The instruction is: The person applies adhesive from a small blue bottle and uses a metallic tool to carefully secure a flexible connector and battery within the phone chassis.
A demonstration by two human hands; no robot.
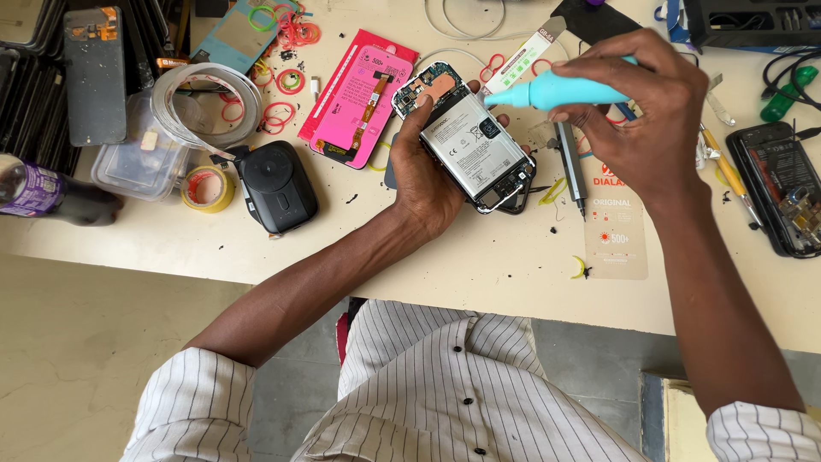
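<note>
Opened phone (469, 145), tilted; blue tool (556, 91)

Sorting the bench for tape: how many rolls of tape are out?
2: a large clear roll against the plastic box, and a small yellow roll just below it. Clutter may hide others.

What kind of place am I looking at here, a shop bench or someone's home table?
Most likely a phone repair bench. The left hand holds an opened phone with its battery bare, the right hand points a light blue blower at it, and a screwdriver and another opened phone lie on the table.
</note>
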